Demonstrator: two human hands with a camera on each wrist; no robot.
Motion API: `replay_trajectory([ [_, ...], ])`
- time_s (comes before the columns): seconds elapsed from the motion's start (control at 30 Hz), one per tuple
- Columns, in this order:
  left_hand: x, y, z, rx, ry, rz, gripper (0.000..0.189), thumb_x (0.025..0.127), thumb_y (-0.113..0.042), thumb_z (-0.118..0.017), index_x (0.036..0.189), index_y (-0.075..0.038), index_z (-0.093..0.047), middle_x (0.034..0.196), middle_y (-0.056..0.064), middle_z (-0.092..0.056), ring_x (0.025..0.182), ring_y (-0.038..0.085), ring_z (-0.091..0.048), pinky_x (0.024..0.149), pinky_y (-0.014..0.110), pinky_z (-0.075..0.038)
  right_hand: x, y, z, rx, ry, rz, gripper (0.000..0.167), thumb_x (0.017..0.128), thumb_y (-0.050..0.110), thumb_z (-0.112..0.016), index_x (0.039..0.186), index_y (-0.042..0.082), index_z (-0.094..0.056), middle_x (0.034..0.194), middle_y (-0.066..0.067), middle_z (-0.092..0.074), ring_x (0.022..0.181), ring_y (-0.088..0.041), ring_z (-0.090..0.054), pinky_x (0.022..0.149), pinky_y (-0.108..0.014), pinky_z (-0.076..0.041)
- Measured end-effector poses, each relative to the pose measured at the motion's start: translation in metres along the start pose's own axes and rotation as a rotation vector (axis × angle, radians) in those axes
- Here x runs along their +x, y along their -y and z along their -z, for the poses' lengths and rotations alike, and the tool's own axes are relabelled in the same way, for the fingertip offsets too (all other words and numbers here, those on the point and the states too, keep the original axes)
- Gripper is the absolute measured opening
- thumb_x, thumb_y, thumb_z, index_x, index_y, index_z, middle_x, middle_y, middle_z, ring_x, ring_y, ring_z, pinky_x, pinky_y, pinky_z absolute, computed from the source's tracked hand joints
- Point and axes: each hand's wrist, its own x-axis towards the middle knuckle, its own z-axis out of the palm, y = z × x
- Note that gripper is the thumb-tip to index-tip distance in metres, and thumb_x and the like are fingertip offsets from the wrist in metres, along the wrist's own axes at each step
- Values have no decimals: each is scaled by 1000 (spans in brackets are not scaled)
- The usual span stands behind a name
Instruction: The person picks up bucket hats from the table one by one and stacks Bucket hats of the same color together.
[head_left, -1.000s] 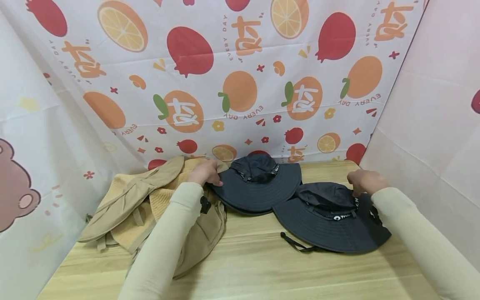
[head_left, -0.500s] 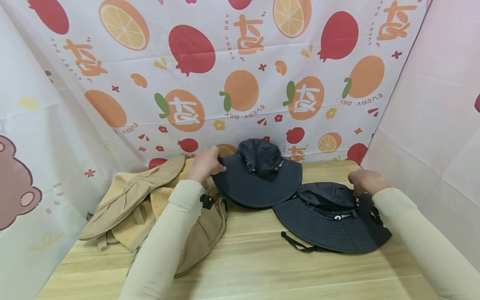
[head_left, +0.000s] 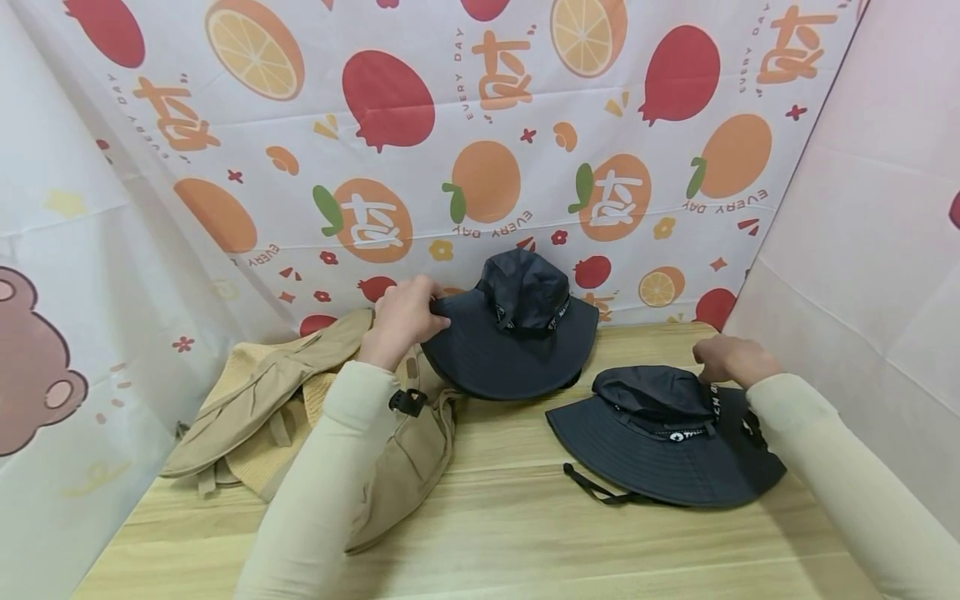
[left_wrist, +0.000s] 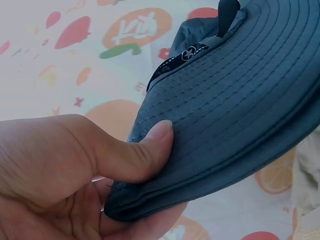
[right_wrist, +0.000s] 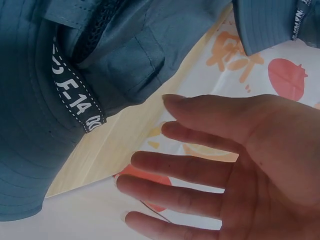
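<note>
My left hand (head_left: pixel 405 318) pinches the left edge of a dark navy wide-brimmed hat (head_left: pixel 504 354), holding it tilted up against the backdrop. The left wrist view shows the thumb lying on top of the stitched brim (left_wrist: pixel 220 105) and fingers beneath. Two layers show at its edge; I cannot tell whether a second hat is under it. Another dark hat (head_left: pixel 637 454) with a printed band lies on the table at right. Just behind its crown hovers my right hand (head_left: pixel 737 361); in the right wrist view its fingers (right_wrist: pixel 180 167) are spread, apart from the hat, and hold nothing.
Several beige and straw-coloured hats (head_left: pixel 255 417) are heaped at the left, partly behind the left sleeve. A black cord (head_left: pixel 600 492) trails from the right hat over the wooden table (head_left: pixel 510 517). Fruit-printed cloth (head_left: pixel 487 125) hangs behind, with pale cloth walls at both sides.
The left hand has raised the middle dark hat from the table and tipped it upward, away from the right-hand hat. The right hand has barely moved.
</note>
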Motion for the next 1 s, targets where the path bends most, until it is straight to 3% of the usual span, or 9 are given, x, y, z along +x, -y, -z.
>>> replay_trajectory([
  [0.47,-32,-11,26,-28,-26,-71,22,90,-19,-80,112,-16,-78,109,14,-77,93,40,-65,71,48,-48,3,-3,1,-27,-39,33,29,95,15,-65,117,-4,-68,114,-26,-69,98,-37,-68,84,-58,-57],
  [0.63,-45,-19,40,-42,-16,-122,22,90,-18,-80,112,-16,-79,111,12,-78,94,36,-67,74,48,-50,4,-3,3,-9,-71,67,32,97,16,-64,121,-5,-67,119,-29,-69,106,-44,-67,88,-62,-56],
  [0.87,-58,-25,51,-86,21,-169,19,89,-16,-80,108,-18,-80,114,8,-78,95,30,-67,74,44,-50,3,-1,11,230,-178,210,43,99,15,-64,135,-9,-57,125,-37,-64,113,-53,-64,93,-64,-53],
  [1.0,-62,-26,51,-97,40,-185,15,89,-16,-80,104,-20,-79,110,5,-78,87,27,-66,71,40,-49,5,5,14,359,-265,286,46,97,5,-58,141,-8,-52,132,-38,-61,115,-51,-66,96,-63,-54],
])
